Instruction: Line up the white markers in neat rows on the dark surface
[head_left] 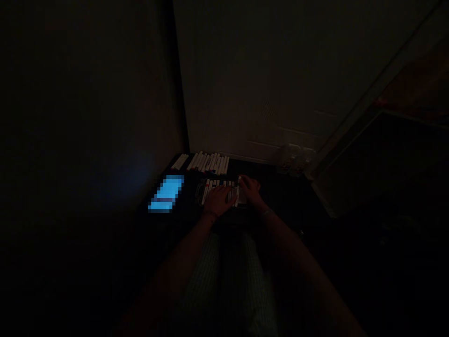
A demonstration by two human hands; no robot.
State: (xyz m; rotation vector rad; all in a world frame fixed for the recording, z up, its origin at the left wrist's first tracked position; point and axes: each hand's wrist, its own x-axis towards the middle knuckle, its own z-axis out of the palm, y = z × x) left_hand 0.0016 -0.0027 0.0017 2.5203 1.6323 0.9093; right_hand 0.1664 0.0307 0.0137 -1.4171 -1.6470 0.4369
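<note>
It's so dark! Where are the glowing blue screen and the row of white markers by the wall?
glowing blue screen (167,193), head view, middle of the lit face.
row of white markers (206,162), head view, middle barrels.

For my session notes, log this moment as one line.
scene: very dim | left hand and right hand: both on near row of markers | far marker row: untouched | lit screen: left

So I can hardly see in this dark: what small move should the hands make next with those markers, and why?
Probably lift one marker out of the near row. Both the left hand and the right hand rest on that row, while the far row by the wall lies untouched. Whether either hand grips one, I cannot tell.
</note>
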